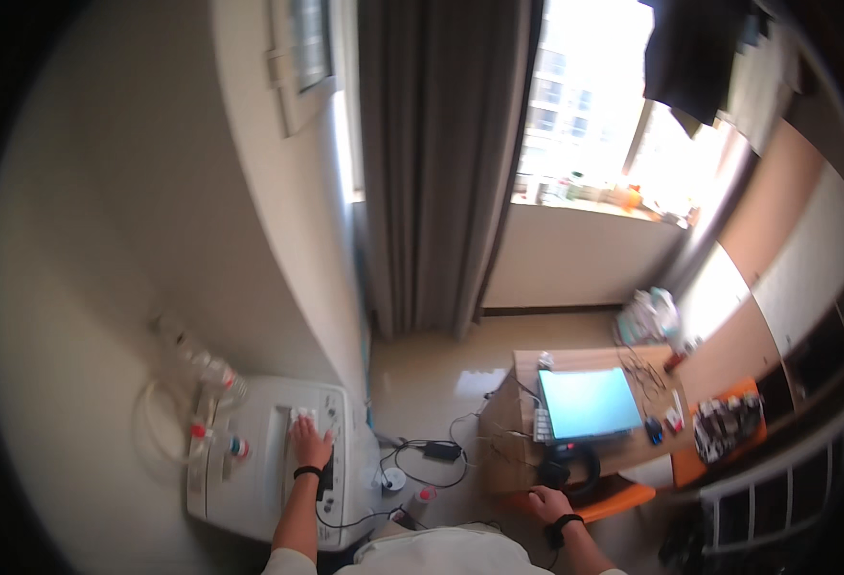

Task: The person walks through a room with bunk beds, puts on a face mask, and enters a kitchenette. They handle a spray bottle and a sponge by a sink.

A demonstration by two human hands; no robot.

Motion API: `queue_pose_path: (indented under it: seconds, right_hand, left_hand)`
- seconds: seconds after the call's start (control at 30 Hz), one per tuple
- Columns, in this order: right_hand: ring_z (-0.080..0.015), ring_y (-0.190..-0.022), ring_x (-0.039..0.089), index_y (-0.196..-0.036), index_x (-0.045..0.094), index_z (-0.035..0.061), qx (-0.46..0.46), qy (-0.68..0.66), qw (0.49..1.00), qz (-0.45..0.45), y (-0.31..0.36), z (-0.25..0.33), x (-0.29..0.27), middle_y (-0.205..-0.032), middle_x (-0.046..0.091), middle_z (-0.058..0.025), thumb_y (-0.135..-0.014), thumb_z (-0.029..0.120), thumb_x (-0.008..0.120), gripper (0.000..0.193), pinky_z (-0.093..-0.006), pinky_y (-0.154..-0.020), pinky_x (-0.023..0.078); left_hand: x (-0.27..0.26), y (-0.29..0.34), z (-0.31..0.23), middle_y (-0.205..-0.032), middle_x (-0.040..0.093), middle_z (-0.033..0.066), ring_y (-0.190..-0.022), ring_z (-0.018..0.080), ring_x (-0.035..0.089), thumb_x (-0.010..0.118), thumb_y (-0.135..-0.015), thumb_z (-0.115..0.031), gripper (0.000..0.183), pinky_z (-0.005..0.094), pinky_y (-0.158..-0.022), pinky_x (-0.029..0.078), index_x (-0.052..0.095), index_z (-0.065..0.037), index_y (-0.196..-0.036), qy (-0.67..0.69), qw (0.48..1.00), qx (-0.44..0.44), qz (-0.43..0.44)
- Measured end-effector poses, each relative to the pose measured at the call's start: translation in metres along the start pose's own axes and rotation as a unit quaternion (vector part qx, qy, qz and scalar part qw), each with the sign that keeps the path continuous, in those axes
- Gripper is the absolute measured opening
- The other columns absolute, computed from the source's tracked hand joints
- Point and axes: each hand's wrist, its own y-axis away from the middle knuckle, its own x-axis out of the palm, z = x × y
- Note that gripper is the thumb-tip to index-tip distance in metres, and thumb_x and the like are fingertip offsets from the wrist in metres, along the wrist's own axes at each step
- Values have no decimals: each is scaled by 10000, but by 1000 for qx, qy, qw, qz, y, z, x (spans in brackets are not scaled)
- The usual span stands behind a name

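On the left stands a white top-loading washing machine (240, 484) with a dark panel and knobs along its right side. My left hand (311, 447) reaches onto its top, fingers forward and pressed down on a small crumpled white cloth (301, 416), perhaps a tissue. A black band circles my left wrist. My right hand (549, 504) hangs beside the orange chair (618, 503), its fingers loosely curled with nothing seen in them. A dark watch (566, 522) sits on that wrist. Black headphones (575, 467) lie just ahead of it.
Bottles (237, 446) stand at the machine's back near a pale hose (159, 422). Black cables and an adapter (441, 450) lie on the floor. At right, a wooden desk (508, 422) holds a lit laptop screen (590, 402) and a mouse (653, 428). A grey curtain (432, 163) hangs ahead.
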Motion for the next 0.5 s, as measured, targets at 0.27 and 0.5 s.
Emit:
queue_pose_path:
  seconds: [0.27, 0.5]
  right_hand:
    - [-343, -1076, 691, -1272, 675, 64, 113, -24, 991, -70, 90, 28, 1, -1125, 734, -185, -969, 358, 603, 428, -414, -954, 534]
    - [-340, -1099, 683, -1279, 672, 66, 201, -11, 976, -79, 141, 21, 2, -1169, 722, -183, -972, 373, 589, 442, -422, -971, 526]
  left_hand:
    - [-8, -64, 5, -1632, 308, 212, -1518, 360, 271, 611, -953, -415, 761, 532, -1240, 194, 372, 22, -1529, -29, 997, 69, 7]
    - [-10, -68, 3, -1655, 268, 202, -1522, 353, 265, 639, -937, -400, 810, 537, -1242, 181, 330, 32, -1548, -27, 998, 55, 15]
